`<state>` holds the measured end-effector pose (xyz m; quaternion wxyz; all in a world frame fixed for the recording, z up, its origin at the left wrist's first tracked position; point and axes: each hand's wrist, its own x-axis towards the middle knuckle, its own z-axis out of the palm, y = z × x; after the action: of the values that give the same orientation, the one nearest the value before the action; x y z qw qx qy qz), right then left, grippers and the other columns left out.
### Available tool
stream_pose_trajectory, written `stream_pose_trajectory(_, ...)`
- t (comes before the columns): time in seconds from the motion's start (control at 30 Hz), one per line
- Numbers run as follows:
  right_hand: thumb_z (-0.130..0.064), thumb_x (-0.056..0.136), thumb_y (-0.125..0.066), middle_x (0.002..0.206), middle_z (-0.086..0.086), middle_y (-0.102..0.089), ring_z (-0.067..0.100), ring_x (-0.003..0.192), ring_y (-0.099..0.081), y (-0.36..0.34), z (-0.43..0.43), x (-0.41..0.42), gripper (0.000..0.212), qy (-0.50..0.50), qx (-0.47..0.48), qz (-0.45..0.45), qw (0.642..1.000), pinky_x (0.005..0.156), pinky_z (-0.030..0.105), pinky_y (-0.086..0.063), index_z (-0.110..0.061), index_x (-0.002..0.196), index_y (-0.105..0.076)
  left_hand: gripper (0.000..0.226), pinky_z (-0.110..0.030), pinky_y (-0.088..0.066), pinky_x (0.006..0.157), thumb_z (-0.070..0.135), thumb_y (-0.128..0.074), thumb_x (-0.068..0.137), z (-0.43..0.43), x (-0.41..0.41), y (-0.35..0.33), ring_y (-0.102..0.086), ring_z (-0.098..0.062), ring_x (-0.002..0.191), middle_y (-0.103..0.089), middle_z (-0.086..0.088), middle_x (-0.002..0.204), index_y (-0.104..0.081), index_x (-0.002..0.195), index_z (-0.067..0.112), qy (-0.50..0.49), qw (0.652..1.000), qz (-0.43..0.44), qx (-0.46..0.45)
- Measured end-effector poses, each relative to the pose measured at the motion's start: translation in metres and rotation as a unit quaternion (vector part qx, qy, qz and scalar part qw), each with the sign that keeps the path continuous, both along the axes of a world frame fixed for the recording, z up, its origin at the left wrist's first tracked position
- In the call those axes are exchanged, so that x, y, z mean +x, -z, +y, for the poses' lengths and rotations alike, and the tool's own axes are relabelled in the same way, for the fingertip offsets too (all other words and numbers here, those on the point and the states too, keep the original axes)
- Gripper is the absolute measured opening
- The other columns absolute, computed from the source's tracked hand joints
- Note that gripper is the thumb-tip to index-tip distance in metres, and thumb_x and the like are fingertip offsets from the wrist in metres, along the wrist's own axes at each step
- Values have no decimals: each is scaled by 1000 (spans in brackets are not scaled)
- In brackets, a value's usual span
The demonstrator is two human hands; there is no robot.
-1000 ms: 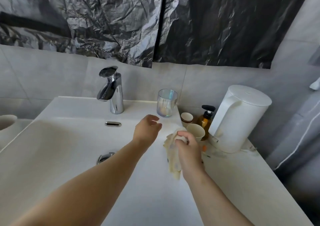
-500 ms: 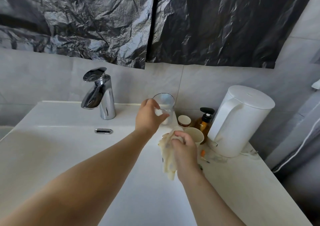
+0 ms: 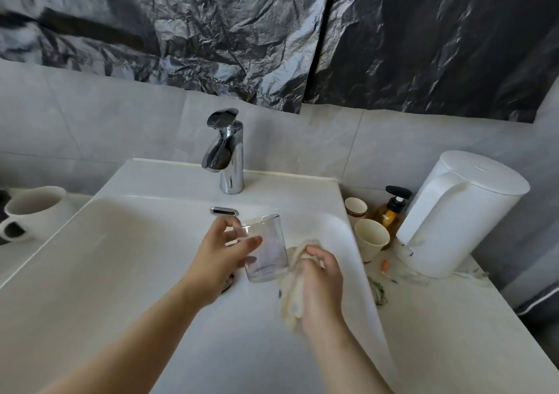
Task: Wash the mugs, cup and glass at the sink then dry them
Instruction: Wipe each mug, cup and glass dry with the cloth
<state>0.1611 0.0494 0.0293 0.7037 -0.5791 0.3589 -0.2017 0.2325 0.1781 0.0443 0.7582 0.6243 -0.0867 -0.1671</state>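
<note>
Glass (image 3: pixel 266 248) sits at centre frame, upright, held over the sink (image 3: pixel 121 257), below the tap (image 3: pixel 227 154); no water seen running. My left hand (image 3: pixel 225 254) grasps it from the left side, fingers and thumb curled round the upper half of the wall. My right hand (image 3: pixel 320 278), just right of the glass, is clenched on a bunched pale cloth (image 3: pixel 292 300) that hangs down from the fist. The cloth lies right against the glass's right wall; actual contact cannot be confirmed. The glass looks empty; wet or dry not discernible. Handling estimate: clear, thin-walled, so light and stiff but fragile, and slick if wet or soapy. The basin beneath is hard, so a slip would likely chip or break it. Best hold is a full wrap round the mid-body, as now, not a pinch at the rim; keep it low over the basin. The cloth is soft and limp and should conform to the wall; feed it inside with fingertips and turn the glass against it with light pressure only. Other task items: a white mug (image 3: pixel 33 212) at the left edge of the frame; a pale cup (image 3: pixel 370 239) right of the sink, beside a soap bottle (image 3: pixel 391 212) and a white kettle (image 3: pixel 462 212).
</note>
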Motion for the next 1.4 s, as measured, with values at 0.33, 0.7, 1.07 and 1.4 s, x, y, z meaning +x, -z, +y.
stream_pose_trajectory(0.33, 2, 82, -54, 103, -7, -64, -1, 85, -57, 4, 21, -16, 27, -85, -40, -25, 995, 64, 14, -44, -20, 92, -64, 49, -45, -57, 70, 42, -55, 72, 33, -10, 5, -68, -34, 79, -65, -17, 104, -59, 109, 9, 51, 913, 352, -199)
stream_pose_trajectory(0.7, 0, 84, -49, 99, -3, -61, 15, 77, -57, 7, 11, -21, 25, -44, -3, 16, 999, 54, 28, -52, -19, 94, -62, 51, -31, -50, 69, 38, -73, 75, 48, 5, -51, -63, -19, 69, -65, -3, 88, -54, 115, 12, 141, 910, 98, 378)
stream_pose_trajectory(1.07, -4, 81, -49, 101, 5, -61, 39, 91, -61, 6, 16, -24, 28, -48, 24, 37, 998, 54, 44, -56, -26, 88, -65, 55, -23, -24, 51, 40, -61, 78, 38, -7, -54, -62, -26, 91, -58, 0, 104, -36, 121, 17, 123, 491, -427, 749)
stream_pose_trajectory(1.4, -5, 84, -55, 81, 1, -57, 14, 74, -52, -6, 15, -30, 14, -76, -6, 11, 997, 60, 27, -41, -12, 96, -55, 59, -28, -47, 67, 36, -79, 70, 44, -1, -27, -63, -23, 81, -64, -6, 99, -46, 116, 19, 81, 911, -24, 404)
